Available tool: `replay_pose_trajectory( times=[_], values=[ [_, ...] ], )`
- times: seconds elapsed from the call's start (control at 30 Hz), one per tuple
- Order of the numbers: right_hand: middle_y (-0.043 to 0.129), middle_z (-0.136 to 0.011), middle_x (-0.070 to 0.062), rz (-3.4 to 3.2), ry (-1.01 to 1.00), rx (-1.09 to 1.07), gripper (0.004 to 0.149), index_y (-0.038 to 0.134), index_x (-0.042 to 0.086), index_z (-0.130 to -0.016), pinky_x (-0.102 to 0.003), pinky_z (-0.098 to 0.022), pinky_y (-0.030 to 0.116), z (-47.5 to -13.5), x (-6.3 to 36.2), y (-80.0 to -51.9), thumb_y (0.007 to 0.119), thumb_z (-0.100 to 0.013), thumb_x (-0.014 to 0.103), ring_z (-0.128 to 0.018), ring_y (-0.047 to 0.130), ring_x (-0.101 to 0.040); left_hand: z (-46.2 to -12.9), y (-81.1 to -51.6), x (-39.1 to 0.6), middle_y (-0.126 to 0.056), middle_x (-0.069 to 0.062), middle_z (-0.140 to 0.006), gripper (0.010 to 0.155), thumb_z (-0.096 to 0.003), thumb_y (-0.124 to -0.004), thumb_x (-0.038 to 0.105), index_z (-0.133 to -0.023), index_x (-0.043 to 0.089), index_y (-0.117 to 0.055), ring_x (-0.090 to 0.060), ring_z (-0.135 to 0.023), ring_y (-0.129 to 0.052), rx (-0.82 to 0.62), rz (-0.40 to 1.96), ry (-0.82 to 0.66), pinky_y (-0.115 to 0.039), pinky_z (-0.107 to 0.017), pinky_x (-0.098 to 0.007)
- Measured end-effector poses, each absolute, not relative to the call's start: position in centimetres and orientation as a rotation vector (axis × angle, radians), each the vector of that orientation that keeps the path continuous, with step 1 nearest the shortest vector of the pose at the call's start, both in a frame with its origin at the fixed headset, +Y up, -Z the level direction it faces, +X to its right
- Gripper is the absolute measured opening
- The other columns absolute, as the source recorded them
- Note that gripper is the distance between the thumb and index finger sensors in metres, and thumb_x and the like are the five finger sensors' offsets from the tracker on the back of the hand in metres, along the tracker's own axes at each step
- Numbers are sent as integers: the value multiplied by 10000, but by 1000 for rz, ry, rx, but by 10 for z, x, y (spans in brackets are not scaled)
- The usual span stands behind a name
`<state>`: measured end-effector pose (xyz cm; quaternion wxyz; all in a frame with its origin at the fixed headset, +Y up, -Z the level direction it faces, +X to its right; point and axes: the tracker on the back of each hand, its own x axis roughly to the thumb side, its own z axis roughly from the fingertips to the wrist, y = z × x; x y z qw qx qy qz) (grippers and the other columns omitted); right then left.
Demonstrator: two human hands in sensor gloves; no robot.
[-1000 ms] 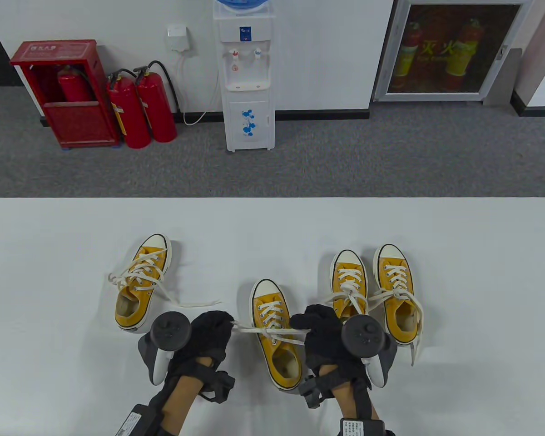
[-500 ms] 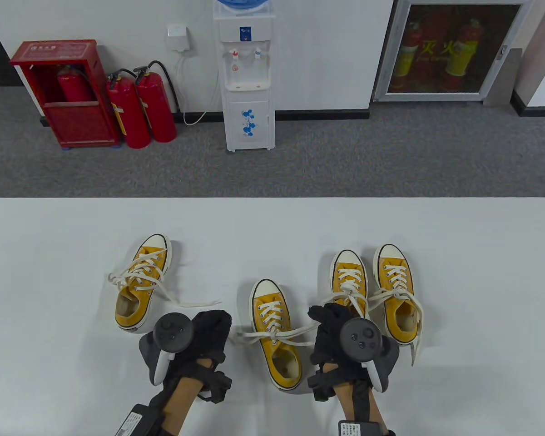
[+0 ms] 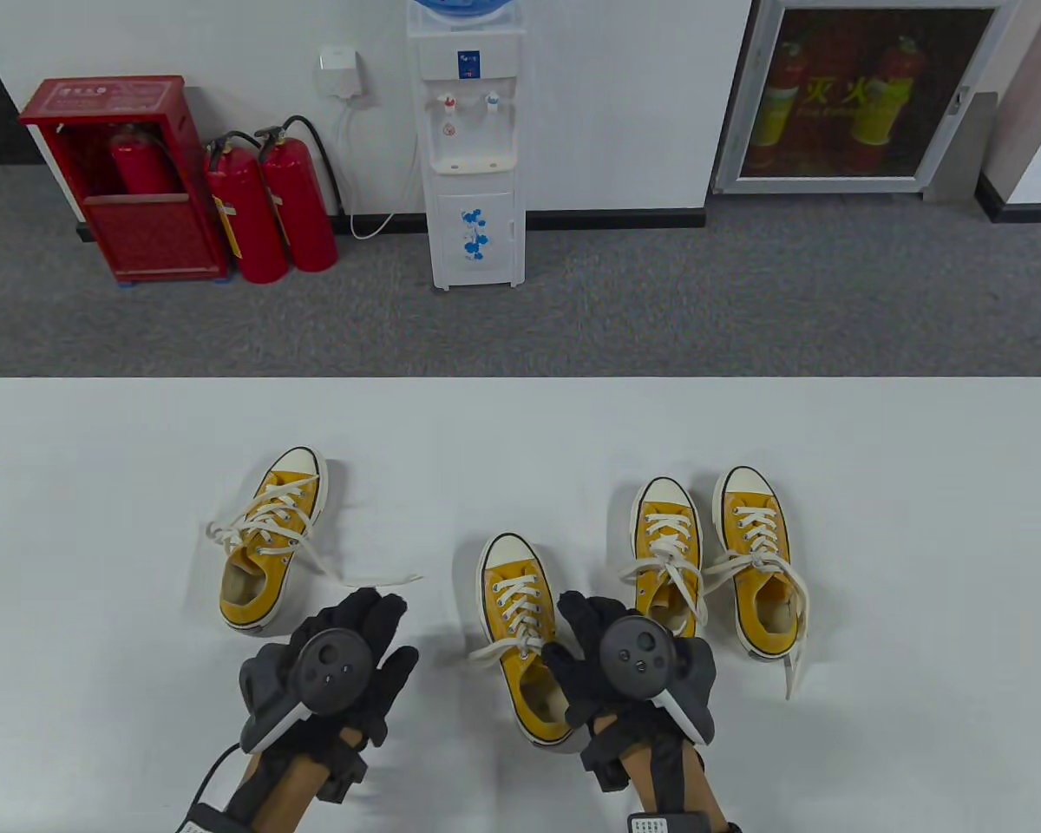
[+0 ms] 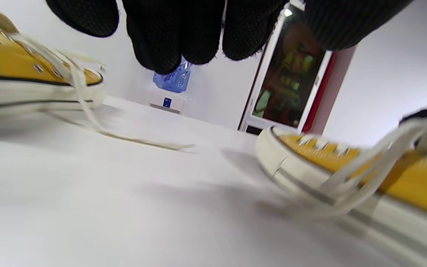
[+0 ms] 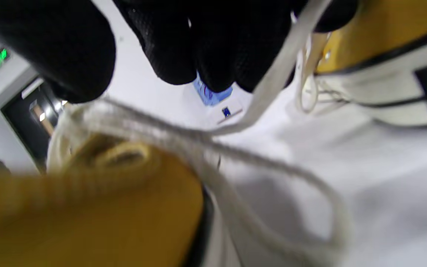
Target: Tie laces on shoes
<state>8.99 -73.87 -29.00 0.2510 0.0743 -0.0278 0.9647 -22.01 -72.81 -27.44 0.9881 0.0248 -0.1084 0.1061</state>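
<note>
Fingers [image 3: 380, 612] spread, beside middle shoe [image 3: 525, 633].

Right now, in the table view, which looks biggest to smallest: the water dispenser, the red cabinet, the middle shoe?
1. water dispenser
2. red cabinet
3. middle shoe

The shoe lies nearer the camera, so its true size is smaller still.

Wall cabinet [image 3: 850, 95] glass: yellow characters "灭火".
</note>
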Motion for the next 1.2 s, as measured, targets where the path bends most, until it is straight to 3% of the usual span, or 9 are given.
replay_pose_trajectory(
  times=[0.1, 0.17, 0.2, 0.37, 0.5, 0.73, 1.03, 1.2],
  values=[
    [781, -940, -63, 2732, 90, 226, 808, 623, 140, -1045, -527, -579, 675, -291, 79, -749, 913, -384, 505, -656, 932, -254, -273, -740, -224, -552, -86, -1192, 704, -481, -698, 606, -1102, 303, -565, -397, -1052, -693, 65, 136, -227, -499, -753, -701],
    [801, -904, -54, 2729, 194, 195, 764, 593, 132, -1036, -464, -505, 766, -292, 75, -755, 879, -407, 457, -549, 987, -184, -273, -748, -225, -519, -92, -1202, 720, -474, -699, 607, -1106, 298, -546, -409, -1072, -656, 32, 87, -233, -470, -756, -715],
    [795, -893, -90, 2645, 208, 142, 732, 591, 105, -1033, -479, -476, 764, -294, 74, -757, 884, -422, 381, -511, 987, -223, -272, -751, -228, -489, -85, -1213, 728, -475, -690, 615, -1113, 308, -520, -408, -1090, -625, 6, 57, -249, -446, -762, -720],
    [862, -797, -51, 2699, 174, 107, 642, 610, 135, -1017, -372, -319, 866, -293, 74, -758, 827, -447, 336, -273, 1027, -103, -273, -755, -237, -427, -90, -1233, 744, -477, -693, 611, -1124, 305, -487, -433, -1125, -539, -16, 179, -237, -377, -765, -746],
    [892, -748, -49, 2723, 69, 96, 598, 664, 116, -991, -328, -252, 899, -291, 69, -754, 816, -439, 288, -166, 1034, -80, -272, -754, -232, -328, -85, -1254, 789, -473, -678, 637, -1142, 311, -414, -453, -1164, -391, -62, 130, -265, -279, -761, -764],
    [898, -743, -51, 2721, -85, -105, 603, 658, 110, -991, -321, -247, 901, -310, 65, -741, 813, -433, 278, -154, 1033, -87, -267, -747, -225, -185, -95, -1258, 861, -471, -660, 662, -1159, 296, -293, -479, -1167, -257, -96, 129, -303, -193, -743, -774],
    [880, -771, -61, 2605, -5, -241, 605, 628, 104, -1003, -340, -296, 898, -337, 72, -749, 795, -447, 276, -199, 1039, -100, -269, -748, -229, -200, -97, -1256, 852, -474, -663, 653, -1158, 290, -306, -478, -1165, -267, -111, 158, -292, -190, -741, -778],
    [849, -796, -69, 2568, 11, -237, 627, 610, 103, -1015, -406, -377, 859, -338, 74, -759, 811, -453, 291, -296, 1029, -150, -269, -748, -230, -205, -100, -1255, 853, -475, -663, 650, -1157, 288, -299, -478, -1165, -271, -114, 167, -286, -192, -741, -778]
  ],
)
